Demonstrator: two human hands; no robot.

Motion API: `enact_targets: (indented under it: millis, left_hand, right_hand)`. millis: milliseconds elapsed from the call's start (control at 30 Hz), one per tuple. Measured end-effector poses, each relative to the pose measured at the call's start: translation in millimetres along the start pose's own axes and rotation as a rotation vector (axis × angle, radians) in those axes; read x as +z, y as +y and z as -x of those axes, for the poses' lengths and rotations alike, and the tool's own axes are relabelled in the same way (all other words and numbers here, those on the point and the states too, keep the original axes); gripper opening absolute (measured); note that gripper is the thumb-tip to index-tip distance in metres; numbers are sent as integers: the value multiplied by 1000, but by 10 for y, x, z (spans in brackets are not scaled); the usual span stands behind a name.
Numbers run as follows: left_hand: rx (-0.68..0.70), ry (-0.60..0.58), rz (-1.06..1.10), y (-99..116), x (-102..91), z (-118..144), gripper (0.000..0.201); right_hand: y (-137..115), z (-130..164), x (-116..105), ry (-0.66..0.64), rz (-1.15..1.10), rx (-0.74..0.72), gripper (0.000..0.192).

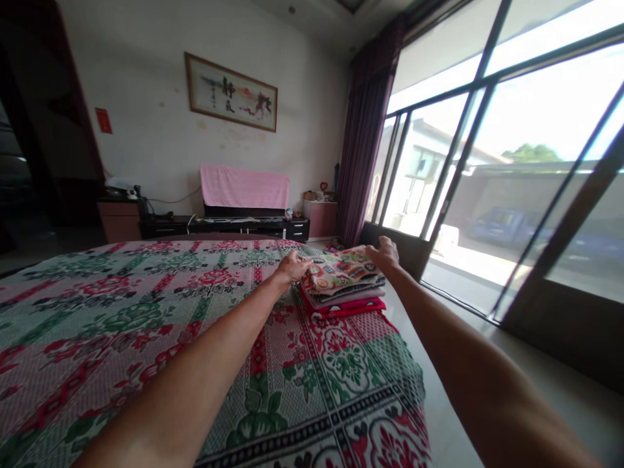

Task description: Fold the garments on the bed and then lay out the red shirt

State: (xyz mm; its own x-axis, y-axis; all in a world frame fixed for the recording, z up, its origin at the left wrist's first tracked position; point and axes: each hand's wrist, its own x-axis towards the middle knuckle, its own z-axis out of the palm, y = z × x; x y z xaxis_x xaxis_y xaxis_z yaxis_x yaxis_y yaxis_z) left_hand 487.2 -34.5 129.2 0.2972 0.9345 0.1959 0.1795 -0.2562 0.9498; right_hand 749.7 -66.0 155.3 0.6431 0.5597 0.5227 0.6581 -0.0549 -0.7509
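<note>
Hands [292,267] [386,251] gripping folded cloth stack [341,286]

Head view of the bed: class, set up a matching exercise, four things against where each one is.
Things:
1. left hand
2. right hand
3. folded cloth stack
4. pink towel

Places:
A. draped over the TV by the far wall
B. on the stack's right end
C. on the stack's left edge
D. on the bedspread's far corner

Pairs: 1-C, 2-B, 3-D, 4-A
</note>
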Motion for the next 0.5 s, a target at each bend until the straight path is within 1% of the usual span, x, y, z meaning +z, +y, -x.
enact_targets:
  millis: [33, 67, 100, 167, 233, 300, 367, 400, 433, 500]
  left_hand:
    - [9, 3, -60, -56, 3, 20, 48]
    - [10, -1, -117, -118, -5, 47, 49]
    - [13, -9, -173, -185, -25, 80, 48]
    - [41, -26, -285, -329, -110, 157, 42]
    - [49, -44, -390, -483, -271, 251, 40]
    - [42, -66, -483, -653, -519, 364, 41]
    - [10, -48, -571, -844, -850, 495, 39]
    - [-9, -33, -617, -947, -1041, 567, 38]
    - [-49, -12, -655, -1053, -1242, 643, 38]
    - [-107, 55, -733, -1266, -1658, 810, 37]
  right_hand:
    - [-17, 67, 16, 16, 117, -67, 49]
    - [-50, 155, 47, 8, 198, -138, 48]
    - [-95, 257, 90, -37, 240, -220, 44]
    - [-197, 476, 198, -176, 288, -354, 36]
    - [-268, 666, 311, -332, 351, -424, 34]
    - [-270, 789, 401, -479, 436, -435, 34]
    - [-210, 841, 458, -586, 505, -420, 37]
    - [-173, 849, 474, -619, 526, -413, 38]
    - [-143, 853, 484, -640, 540, -405, 38]
    - [-136, 868, 495, -594, 554, -376, 36]
